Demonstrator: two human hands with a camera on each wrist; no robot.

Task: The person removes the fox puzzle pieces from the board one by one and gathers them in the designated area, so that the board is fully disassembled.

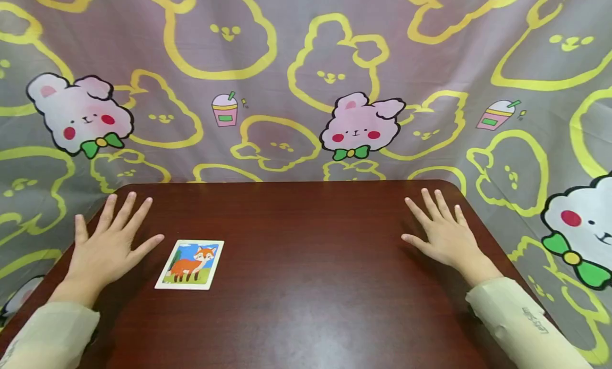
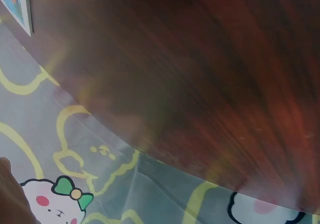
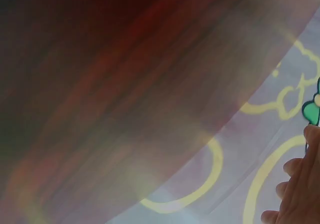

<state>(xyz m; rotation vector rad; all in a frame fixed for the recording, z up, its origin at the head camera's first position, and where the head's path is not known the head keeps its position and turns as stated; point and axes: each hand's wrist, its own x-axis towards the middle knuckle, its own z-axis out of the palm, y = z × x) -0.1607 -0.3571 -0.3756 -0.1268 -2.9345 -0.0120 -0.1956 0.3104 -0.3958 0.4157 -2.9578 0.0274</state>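
Note:
Fingers spread wide, my left hand [image 1: 102, 252] is over the left side of the dark brown table [image 1: 306, 284] and holds nothing. Just right of its thumb lies a card with a fox picture [image 1: 190, 264], face up with a white border. My right hand [image 1: 447, 236], also with spread fingers and holding nothing, is over the table's right side. In the left wrist view, a corner of the card [image 2: 25, 22] shows at the upper left, and a bit of the left hand [image 2: 12, 199] at the lower left. Several fingertips of the right hand [image 3: 300, 184] appear in the right wrist view.
A grey-pink curtain [image 1: 287, 93] with yellow outlined figures and white bunny faces hangs behind and along both sides of the table. Pale sleeves [image 1: 521, 316] cover both forearms. The tabletop has rounded far corners and a light reflection near the front.

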